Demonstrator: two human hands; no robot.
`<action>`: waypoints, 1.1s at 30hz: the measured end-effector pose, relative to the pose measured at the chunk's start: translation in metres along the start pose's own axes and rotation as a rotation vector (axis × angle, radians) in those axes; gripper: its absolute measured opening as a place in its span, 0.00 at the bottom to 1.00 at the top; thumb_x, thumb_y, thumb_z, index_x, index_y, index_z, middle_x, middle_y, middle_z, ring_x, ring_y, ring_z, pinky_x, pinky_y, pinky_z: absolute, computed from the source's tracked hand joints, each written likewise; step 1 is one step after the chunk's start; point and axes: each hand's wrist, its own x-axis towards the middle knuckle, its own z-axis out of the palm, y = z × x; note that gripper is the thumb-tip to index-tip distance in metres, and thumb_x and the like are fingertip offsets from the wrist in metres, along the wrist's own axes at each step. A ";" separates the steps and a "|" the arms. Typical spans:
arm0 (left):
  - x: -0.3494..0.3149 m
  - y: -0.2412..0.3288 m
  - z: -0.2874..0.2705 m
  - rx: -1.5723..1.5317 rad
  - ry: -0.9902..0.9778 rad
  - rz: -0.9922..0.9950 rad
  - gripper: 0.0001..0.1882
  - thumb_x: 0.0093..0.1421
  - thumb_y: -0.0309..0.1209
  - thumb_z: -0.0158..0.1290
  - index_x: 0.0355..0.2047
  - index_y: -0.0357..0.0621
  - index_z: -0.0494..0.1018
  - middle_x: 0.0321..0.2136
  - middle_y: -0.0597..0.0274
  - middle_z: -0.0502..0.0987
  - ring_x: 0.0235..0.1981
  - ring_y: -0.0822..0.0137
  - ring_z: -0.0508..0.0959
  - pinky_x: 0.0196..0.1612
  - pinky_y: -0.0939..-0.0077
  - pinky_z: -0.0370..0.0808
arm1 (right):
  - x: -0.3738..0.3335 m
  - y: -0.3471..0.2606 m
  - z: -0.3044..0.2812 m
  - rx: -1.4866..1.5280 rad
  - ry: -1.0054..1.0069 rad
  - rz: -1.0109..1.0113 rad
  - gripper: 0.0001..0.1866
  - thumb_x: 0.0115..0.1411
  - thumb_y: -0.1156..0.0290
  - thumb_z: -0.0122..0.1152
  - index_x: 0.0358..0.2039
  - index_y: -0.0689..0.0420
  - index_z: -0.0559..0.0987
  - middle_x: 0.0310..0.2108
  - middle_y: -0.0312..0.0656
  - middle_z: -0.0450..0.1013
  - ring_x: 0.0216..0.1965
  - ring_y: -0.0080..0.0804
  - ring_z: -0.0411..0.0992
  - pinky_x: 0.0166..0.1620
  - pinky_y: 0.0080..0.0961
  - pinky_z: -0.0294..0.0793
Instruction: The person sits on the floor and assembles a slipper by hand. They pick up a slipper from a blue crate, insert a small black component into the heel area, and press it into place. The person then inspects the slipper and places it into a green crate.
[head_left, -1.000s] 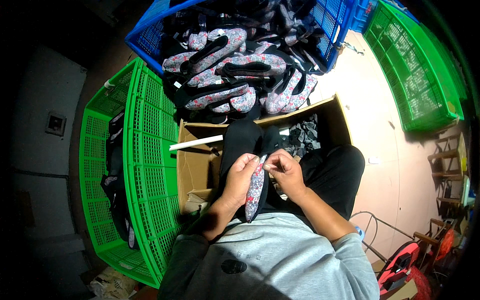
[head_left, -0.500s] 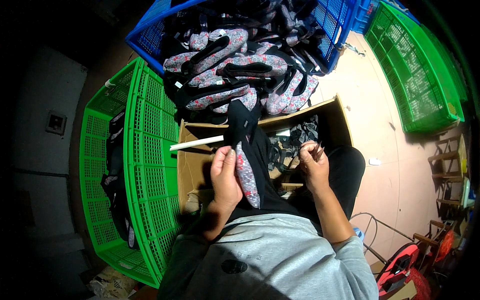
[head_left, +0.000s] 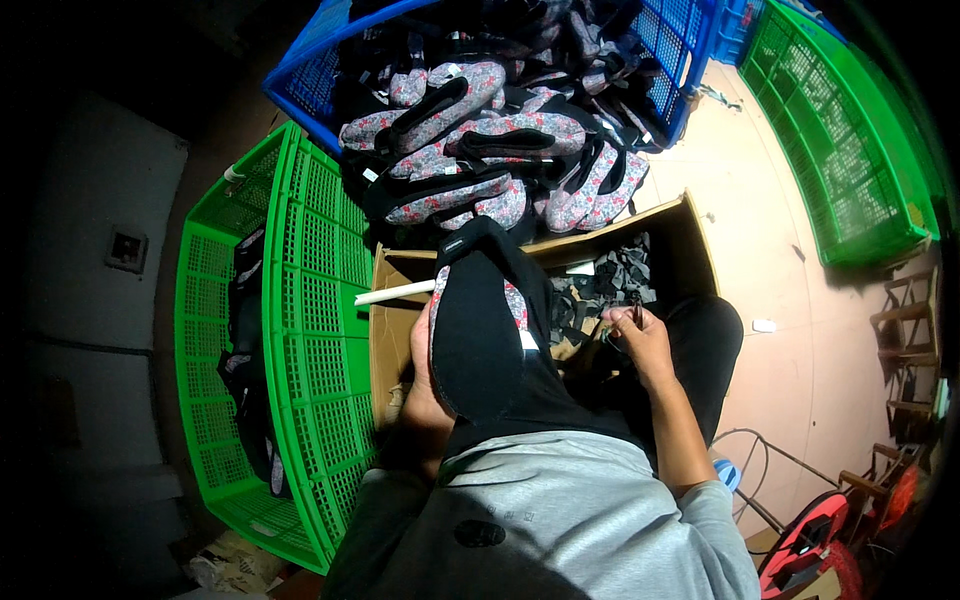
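Observation:
My left hand (head_left: 424, 388) is closed on the edge of a black fabric shoe upper (head_left: 483, 335) with grey-and-red floral trim along its sides. The upper lies over my lap, its black sole side facing up and a small white tag (head_left: 528, 341) on its right edge. My right hand (head_left: 646, 348) is closed above my right thigh, apart from the upper. Between its fingers are small dark snips (head_left: 638, 314), only partly visible. Several similar floral and black shoe uppers (head_left: 515, 138) are heaped in front of me.
An open cardboard box (head_left: 622, 222) with dark scraps (head_left: 617, 281) stands before my knees, and a white stick (head_left: 396, 293) crosses its left side. Behind it is a blue crate (head_left: 300, 82). Green crates stand left (head_left: 318, 300) and far right (head_left: 835, 140); a red-topped stool (head_left: 800, 540) is low right.
The shoe upper has turned over, from its floral side showing to its black sole side facing up. My left hand has moved slightly left and lower. My right hand keeps the snips.

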 end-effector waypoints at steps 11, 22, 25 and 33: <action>0.009 -0.010 -0.018 -0.067 0.161 0.006 0.21 0.70 0.40 0.37 0.54 0.42 0.71 0.45 0.55 0.77 0.44 0.60 0.79 0.48 0.65 0.79 | -0.007 0.001 0.021 -0.010 -0.218 -0.048 0.21 0.60 0.77 0.61 0.54 0.60 0.73 0.47 0.37 0.74 0.45 0.20 0.71 0.51 0.19 0.69; 0.017 -0.001 -0.005 -0.238 0.082 -0.083 0.21 0.69 0.41 0.38 0.52 0.42 0.72 0.46 0.55 0.77 0.45 0.58 0.78 0.51 0.60 0.77 | -0.033 -0.074 0.065 -0.182 -0.513 -0.742 0.26 0.50 0.75 0.71 0.51 0.58 0.76 0.55 0.45 0.66 0.56 0.37 0.65 0.54 0.29 0.69; 0.017 -0.005 0.024 -0.372 0.124 -0.076 0.21 0.69 0.41 0.39 0.53 0.42 0.69 0.50 0.54 0.75 0.52 0.57 0.74 0.58 0.57 0.68 | -0.030 -0.077 0.060 -0.213 -0.391 -0.845 0.28 0.47 0.72 0.73 0.50 0.58 0.76 0.56 0.47 0.67 0.56 0.41 0.66 0.58 0.34 0.65; 0.022 -0.023 0.058 -0.357 -0.126 0.118 0.17 0.67 0.35 0.43 0.53 0.42 0.67 0.52 0.59 0.72 0.56 0.63 0.67 0.63 0.61 0.59 | -0.026 -0.051 0.040 0.073 -0.213 -0.591 0.29 0.55 0.69 0.68 0.56 0.63 0.70 0.55 0.46 0.69 0.57 0.35 0.67 0.60 0.30 0.63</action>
